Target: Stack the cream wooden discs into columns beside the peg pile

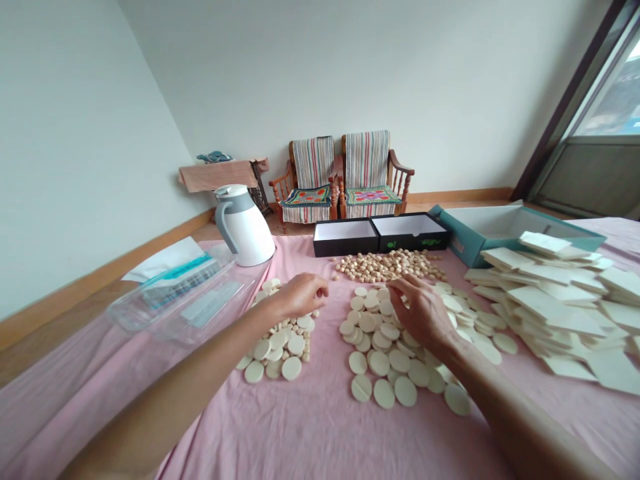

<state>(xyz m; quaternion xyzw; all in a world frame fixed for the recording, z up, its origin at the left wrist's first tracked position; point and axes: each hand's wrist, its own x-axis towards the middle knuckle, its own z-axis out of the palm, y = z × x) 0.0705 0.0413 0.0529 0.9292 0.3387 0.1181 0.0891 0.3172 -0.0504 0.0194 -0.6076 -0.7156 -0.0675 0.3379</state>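
Head view: left hand (303, 295) curls over the smaller disc pile (295, 345), right hand (423, 310) over the bigger disc pile (379, 363) beside the bead-like bits (385, 267). Can't tell if either grip's pinching anything; piles are probably split up for easy reach.

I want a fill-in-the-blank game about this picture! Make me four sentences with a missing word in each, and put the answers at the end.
1. The big cloth is the colour ____.
2. Near the back wall stand ____ chairs.
3. The jug is on the ____ side of the picture.
4. The right hand is over flat pieces with a ____ shape.

Missing words: pink; two; left; round.
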